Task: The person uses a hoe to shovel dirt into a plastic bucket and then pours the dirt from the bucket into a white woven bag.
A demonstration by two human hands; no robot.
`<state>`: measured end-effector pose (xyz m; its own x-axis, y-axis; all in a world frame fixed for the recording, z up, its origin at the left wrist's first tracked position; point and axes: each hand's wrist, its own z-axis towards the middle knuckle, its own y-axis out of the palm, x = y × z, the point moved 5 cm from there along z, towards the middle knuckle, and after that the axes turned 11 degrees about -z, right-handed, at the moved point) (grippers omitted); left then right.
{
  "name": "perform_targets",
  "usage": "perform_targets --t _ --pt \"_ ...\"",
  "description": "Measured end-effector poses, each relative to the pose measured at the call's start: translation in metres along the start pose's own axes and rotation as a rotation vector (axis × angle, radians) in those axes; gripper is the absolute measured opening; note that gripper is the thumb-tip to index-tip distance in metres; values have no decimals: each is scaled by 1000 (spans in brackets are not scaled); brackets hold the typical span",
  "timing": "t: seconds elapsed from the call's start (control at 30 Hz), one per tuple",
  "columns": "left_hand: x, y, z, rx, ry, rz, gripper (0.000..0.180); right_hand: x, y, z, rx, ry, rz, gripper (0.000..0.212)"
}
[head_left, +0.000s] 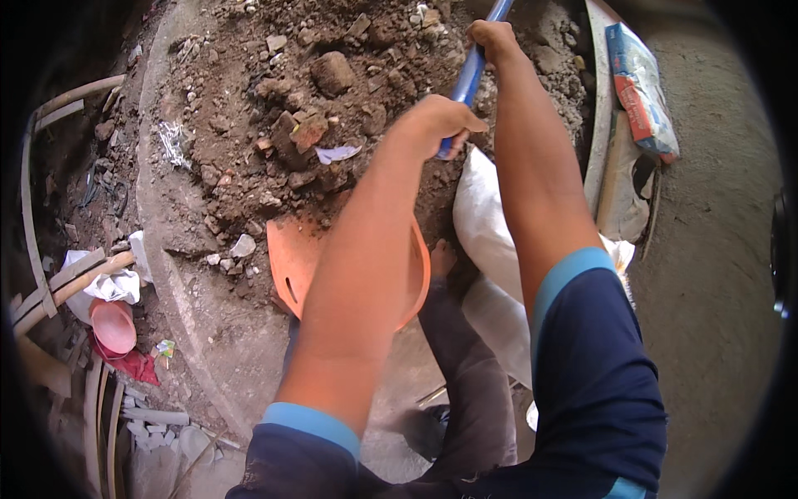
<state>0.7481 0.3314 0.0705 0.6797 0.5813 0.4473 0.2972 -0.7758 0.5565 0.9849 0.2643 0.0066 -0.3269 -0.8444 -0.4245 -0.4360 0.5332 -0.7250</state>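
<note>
Both hands grip a blue handle: left hand closed low, right hand closed higher, above a rubble pile and orange basin.

A rough building site: a heap of earth and rubble, cement sacks, bare concrete ground.

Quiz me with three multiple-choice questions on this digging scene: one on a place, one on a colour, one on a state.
1. Where does the orange pan lie?
A. on the white sack
B. at the foot of the dirt pile
C. on the rubble at far left

2. What colour is the handle?
A. blue
B. red
C. green

3. How are the hands on the handle?
A. both closed on it
B. only one
C. neither

Answers:
B, the pan sits at the pile's lower edge.
A, the handle is blue.
A, left hand and right hand both wrap it.
</note>
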Motion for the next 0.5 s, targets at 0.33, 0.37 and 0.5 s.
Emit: perform_targets --t 0.33,0.37,0.5 --pt "-34 -50 -100 123 -25 107 22 -10 52 -133 142 -66 238 45" --pt "-40 -37 -114 106 -50 77 21 1 41 -133 245 -60 -54 56" --pt "-52 -34 -176 248 -154 -44 21 -25 47 -205 -10 25 -108 59"
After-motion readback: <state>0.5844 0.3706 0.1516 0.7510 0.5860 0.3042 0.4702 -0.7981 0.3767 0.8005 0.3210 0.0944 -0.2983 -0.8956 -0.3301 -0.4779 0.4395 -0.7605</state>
